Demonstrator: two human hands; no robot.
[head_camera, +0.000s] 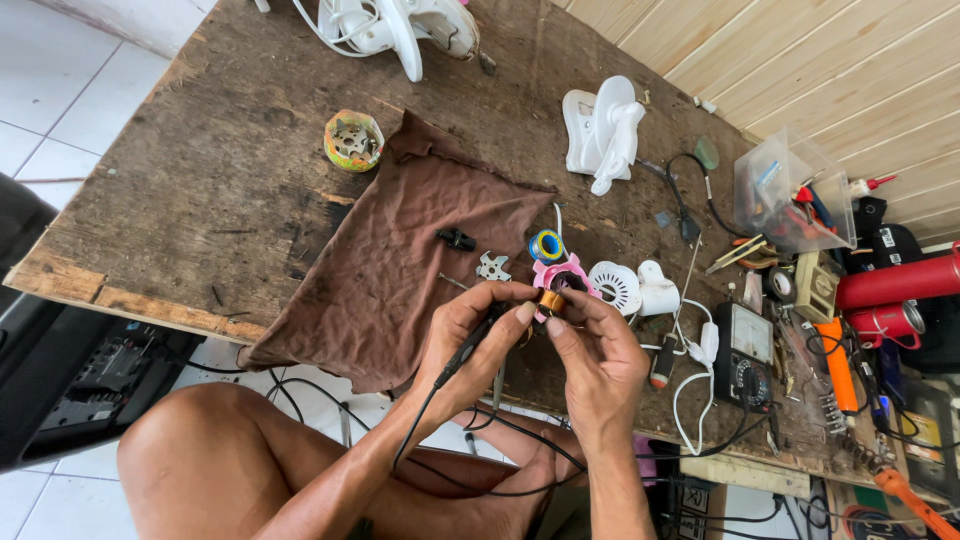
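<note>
Our left hand is closed around a black probe whose long axis runs from seven to one o'clock. At its tip, our right hand pinches a small orange coil. At twelve o'clock sits the pink part.

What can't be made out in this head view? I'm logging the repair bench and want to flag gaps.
- Small orange part: mostly covered by the fingers of the left hand and right hand; its shape is unclear.
- Tip of the black probe: hidden behind the left fingers.
- White fan housing: cut off by the top edge.
- Clear plastic box: contents too small and jumbled to identify.
</note>
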